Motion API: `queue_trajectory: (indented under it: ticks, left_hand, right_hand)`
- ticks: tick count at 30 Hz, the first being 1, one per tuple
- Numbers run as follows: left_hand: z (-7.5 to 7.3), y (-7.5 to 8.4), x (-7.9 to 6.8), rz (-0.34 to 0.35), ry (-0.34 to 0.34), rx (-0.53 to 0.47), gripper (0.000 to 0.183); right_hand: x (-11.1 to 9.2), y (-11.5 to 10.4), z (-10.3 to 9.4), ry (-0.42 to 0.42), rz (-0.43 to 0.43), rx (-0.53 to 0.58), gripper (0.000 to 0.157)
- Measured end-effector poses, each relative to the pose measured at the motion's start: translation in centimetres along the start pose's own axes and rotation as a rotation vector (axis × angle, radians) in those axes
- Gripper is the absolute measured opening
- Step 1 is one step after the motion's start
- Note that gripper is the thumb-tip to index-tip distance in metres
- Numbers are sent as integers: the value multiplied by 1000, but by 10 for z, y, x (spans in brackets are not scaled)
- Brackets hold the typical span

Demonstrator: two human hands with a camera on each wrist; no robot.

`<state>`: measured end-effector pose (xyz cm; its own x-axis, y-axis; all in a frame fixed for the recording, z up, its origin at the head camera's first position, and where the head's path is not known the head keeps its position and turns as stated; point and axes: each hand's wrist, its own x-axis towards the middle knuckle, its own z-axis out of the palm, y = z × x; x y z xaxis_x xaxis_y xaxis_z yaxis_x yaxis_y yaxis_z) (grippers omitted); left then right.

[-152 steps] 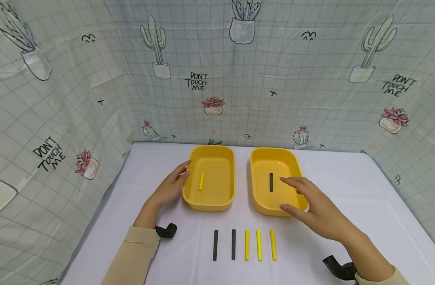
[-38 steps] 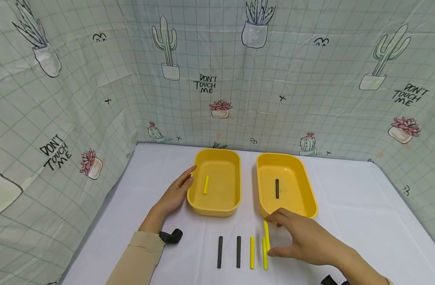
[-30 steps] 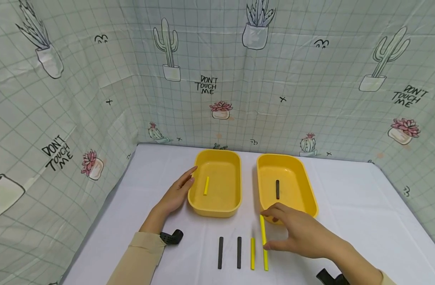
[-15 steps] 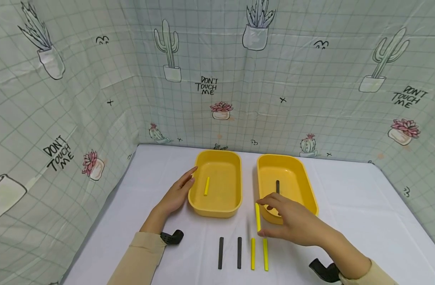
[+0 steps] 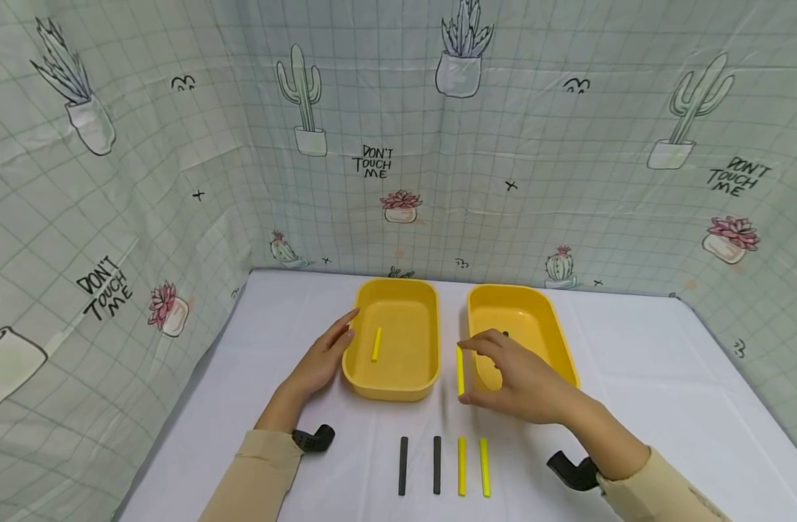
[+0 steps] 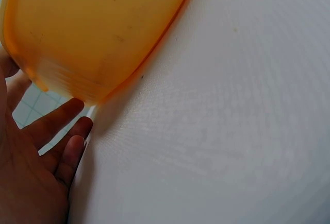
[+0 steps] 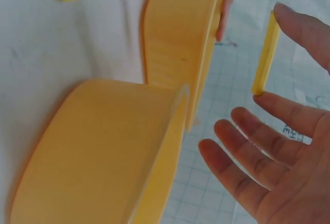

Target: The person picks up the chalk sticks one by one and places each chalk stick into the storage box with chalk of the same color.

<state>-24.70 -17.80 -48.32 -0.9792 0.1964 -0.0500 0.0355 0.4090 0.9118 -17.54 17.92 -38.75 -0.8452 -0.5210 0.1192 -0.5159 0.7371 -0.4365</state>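
Note:
My right hand [image 5: 525, 380] pinches a yellow stick [image 5: 460, 371] by its two ends, between thumb and index finger; in the right wrist view the other fingers are spread apart from the stick [image 7: 266, 54]. It is held up beside the near left corner of the right yellow tray [image 5: 531, 315]. Inside that tray only the tip of a dark stick [image 5: 505, 333] shows, the rest hidden behind my hand. My left hand [image 5: 320, 362] touches the left side of the left yellow tray [image 5: 411, 337], fingers relaxed. One yellow stick [image 5: 376, 345] lies in this tray.
In front of the trays, two dark sticks [image 5: 403, 466] and two yellow sticks [image 5: 462, 466] lie in a row on the white tablecloth [image 5: 346, 478]. A cactus-printed cloth [image 5: 476, 217] hangs behind the table and along its sides.
My right hand has picked the rightmost yellow stick up from the row and carried it forward and left, past the right tray's near corner. My left hand stays at the left tray.

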Motion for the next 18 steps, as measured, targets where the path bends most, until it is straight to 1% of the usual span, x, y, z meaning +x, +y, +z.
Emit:
queue_trajectory:
  ticks: [4, 11, 18]
  left_hand:
    - [0, -1, -1, 1, 2, 0, 47]
    - [0, -2, -1, -18, 8, 5, 46]
    - [0, -1, -1, 3, 0, 2, 48]
  right_hand:
    - [8, -1, -1, -3, 15, 5, 74]
    - [24, -1, -1, -35, 51, 14, 77]
    - [38, -5, -3, -51, 52, 29, 78]
